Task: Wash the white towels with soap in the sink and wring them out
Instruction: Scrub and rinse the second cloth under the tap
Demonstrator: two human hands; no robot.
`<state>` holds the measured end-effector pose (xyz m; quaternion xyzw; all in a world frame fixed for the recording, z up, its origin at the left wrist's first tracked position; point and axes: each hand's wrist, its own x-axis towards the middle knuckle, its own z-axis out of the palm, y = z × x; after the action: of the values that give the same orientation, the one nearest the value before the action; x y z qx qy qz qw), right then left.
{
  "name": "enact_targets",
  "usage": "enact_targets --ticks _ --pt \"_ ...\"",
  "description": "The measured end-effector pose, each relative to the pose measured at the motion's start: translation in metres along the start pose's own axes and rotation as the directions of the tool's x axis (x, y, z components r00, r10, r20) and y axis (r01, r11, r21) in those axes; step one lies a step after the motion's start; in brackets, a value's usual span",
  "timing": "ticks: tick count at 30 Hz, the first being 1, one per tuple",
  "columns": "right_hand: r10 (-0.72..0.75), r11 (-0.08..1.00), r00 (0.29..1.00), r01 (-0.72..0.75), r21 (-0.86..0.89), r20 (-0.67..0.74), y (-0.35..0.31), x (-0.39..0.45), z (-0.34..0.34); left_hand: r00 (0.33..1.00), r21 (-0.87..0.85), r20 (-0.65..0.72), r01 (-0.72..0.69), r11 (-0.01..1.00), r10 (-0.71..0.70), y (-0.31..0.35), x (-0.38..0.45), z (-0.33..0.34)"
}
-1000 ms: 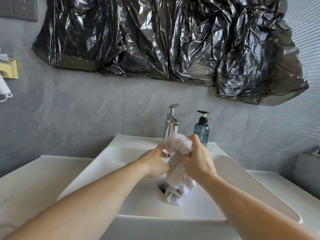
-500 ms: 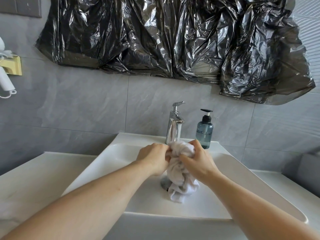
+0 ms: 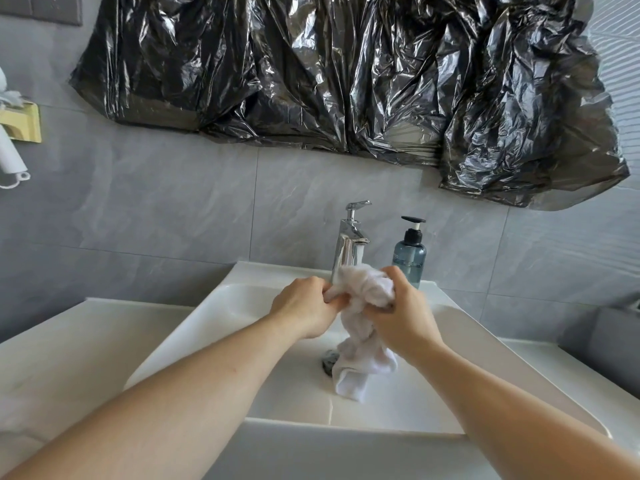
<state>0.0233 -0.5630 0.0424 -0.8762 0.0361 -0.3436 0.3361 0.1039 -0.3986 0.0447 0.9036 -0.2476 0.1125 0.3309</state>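
Both hands are closed on a bunched white towel [image 3: 363,289] above the sink [image 3: 221,317]: the left hand [image 3: 304,306] pinches its left end, the right hand [image 3: 401,317] is wrapped round the wad. Fingertips are hidden in the cloth. Its tail hangs onto the basin floor, half covering the drain [image 3: 328,362]. Behind, a tap [image 3: 348,244] is partly blocked; a soap bottle [image 3: 409,254] is seen beside it.
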Motion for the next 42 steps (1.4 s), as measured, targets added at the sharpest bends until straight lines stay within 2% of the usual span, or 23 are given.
enact_targets --ticks 3,7,11,15,18,20,22,24,26,28,30,31,33,34,35,36,39,42 --pt "0.019 0.997 0.997 -0.013 0.077 -0.075 -0.001 0.000 -0.002 0.990 -0.066 0.134 -0.041 0.997 0.050 0.001 -0.002 -0.004" --pt "0.051 0.976 0.988 -0.019 0.215 -0.144 0.000 0.003 -0.002 0.914 -0.136 0.403 0.012 0.991 0.044 0.011 -0.016 -0.003" --pt "0.051 0.970 0.990 -0.018 0.243 -0.132 0.000 0.003 0.001 0.892 -0.036 0.450 -0.035 0.999 0.048 0.012 -0.019 0.002" --pt "0.063 0.978 0.993 -0.042 0.204 -0.097 0.001 0.002 0.003 0.874 0.137 0.484 -0.041 0.990 -0.031 0.006 -0.014 0.009" --pt "0.109 0.986 0.993 -0.103 0.130 -0.041 0.003 0.002 0.003 0.903 0.247 0.428 -0.071 0.966 -0.043 0.008 -0.015 0.010" --pt "0.140 0.989 0.990 -0.140 0.055 -0.001 0.006 0.002 0.001 0.940 0.379 0.337 -0.092 0.921 -0.044 0.011 -0.018 0.008" --pt "0.194 0.981 0.980 -0.195 0.022 0.036 0.008 0.002 0.000 0.971 0.444 0.232 -0.052 0.895 -0.059 0.011 -0.016 0.003" --pt "0.266 0.963 0.960 -0.268 0.017 0.083 0.007 0.001 0.000 0.984 0.358 0.137 0.059 0.932 -0.115 0.011 -0.008 -0.003" --pt "0.330 0.939 0.936 -0.339 0.052 0.122 0.006 0.003 0.001 0.982 0.188 0.057 0.168 0.968 -0.181 0.016 0.000 -0.005" --pt "0.397 0.889 0.898 -0.427 0.163 0.190 0.000 0.004 0.000 0.963 -0.026 -0.037 0.268 0.963 -0.269 0.024 0.001 -0.002" --pt "0.415 0.856 0.872 -0.470 0.214 0.259 -0.010 0.002 0.000 0.938 -0.211 -0.141 0.285 0.935 -0.317 0.025 -0.001 0.006" --pt "0.410 0.864 0.870 -0.467 0.189 0.274 -0.012 0.000 0.003 0.935 -0.255 -0.171 0.263 0.931 -0.311 0.025 -0.004 0.009" --pt "0.313 0.950 0.892 -0.295 -0.106 0.325 -0.014 -0.005 0.012 0.953 -0.258 -0.174 0.198 0.946 -0.248 0.022 -0.011 0.013" --pt "0.286 0.940 0.891 -0.189 -0.283 0.354 -0.013 -0.010 0.017 0.968 -0.223 -0.156 0.161 0.961 -0.198 0.021 -0.013 0.015" --pt "0.294 0.918 0.887 -0.158 -0.364 0.356 -0.009 -0.015 0.021 0.980 -0.179 -0.134 0.123 0.976 -0.148 0.022 -0.015 0.015" --pt "0.323 0.909 0.874 -0.180 -0.376 0.362 -0.007 -0.019 0.021 0.988 -0.142 -0.112 0.092 0.986 -0.108 0.023 -0.017 0.016" --pt "0.288 0.926 0.916 -0.192 -0.325 0.279 -0.005 -0.024 0.007 0.997 -0.114 -0.069 0.036 0.993 -0.044 0.026 -0.021 0.018" --pt "0.254 0.937 0.941 -0.182 -0.298 0.223 -0.005 -0.023 -0.004 0.994 -0.129 -0.105 0.006 0.992 -0.020 0.021 -0.019 0.017"
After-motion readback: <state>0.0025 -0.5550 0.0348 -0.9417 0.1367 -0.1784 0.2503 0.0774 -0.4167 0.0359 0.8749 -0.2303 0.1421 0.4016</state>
